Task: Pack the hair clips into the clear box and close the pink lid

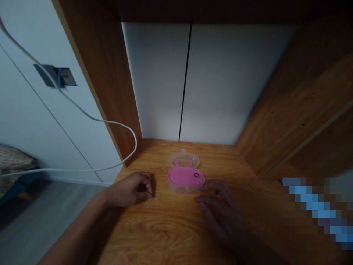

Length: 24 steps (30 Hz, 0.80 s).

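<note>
A small oval plastic box [186,179] with a pink inside stands open on the wooden desk [171,228], its clear lid [184,159] tipped back. A dark ring [196,175] lies in the pink tray. My left hand [132,188] rests left of the box with fingers curled in a pinch over several small clear rings [152,202] on the wood. My right hand [217,206] lies on the desk just right of the box, fingers stretched toward it, fingertips close to its front edge, holding nothing.
The desk sits in a wooden alcove with a white back panel [206,81] and wooden side walls [298,110]. A white cable [91,117] hangs from a wall socket [59,76] at the left. A blurred patch [320,209] lies at the right edge.
</note>
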Motion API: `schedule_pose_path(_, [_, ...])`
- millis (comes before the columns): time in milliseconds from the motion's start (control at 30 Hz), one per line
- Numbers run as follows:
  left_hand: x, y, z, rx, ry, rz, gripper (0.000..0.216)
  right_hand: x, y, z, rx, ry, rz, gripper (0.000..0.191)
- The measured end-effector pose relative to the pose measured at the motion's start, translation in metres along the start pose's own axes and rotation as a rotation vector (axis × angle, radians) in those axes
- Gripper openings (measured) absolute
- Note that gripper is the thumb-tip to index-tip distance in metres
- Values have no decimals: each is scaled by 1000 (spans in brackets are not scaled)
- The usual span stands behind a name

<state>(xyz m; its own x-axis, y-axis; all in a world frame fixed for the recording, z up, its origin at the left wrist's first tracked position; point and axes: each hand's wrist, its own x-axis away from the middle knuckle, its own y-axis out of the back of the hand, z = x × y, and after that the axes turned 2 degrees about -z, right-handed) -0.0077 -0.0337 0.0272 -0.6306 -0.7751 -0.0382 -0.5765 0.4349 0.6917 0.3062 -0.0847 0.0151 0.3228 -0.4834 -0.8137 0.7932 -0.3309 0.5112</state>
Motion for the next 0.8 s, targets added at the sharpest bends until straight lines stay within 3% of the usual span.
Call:
schedule_pose_path(300, [4,-2,2,-67,136,74,8,3,-1,-1,-16,6,1,24])
schedule_pose_path(467, [5,-3,-11,-77,112,91,2,2,0,1,-15,23,-6,24])
schedule_pose_path(633, [5,-9,-22,139,155,68,5,-2,1,5,-25,64,7,25])
schedule_pose_path(800, [-5,-27,-31,368,130,-43,15,-5,-2,8,-112,145,166,21])
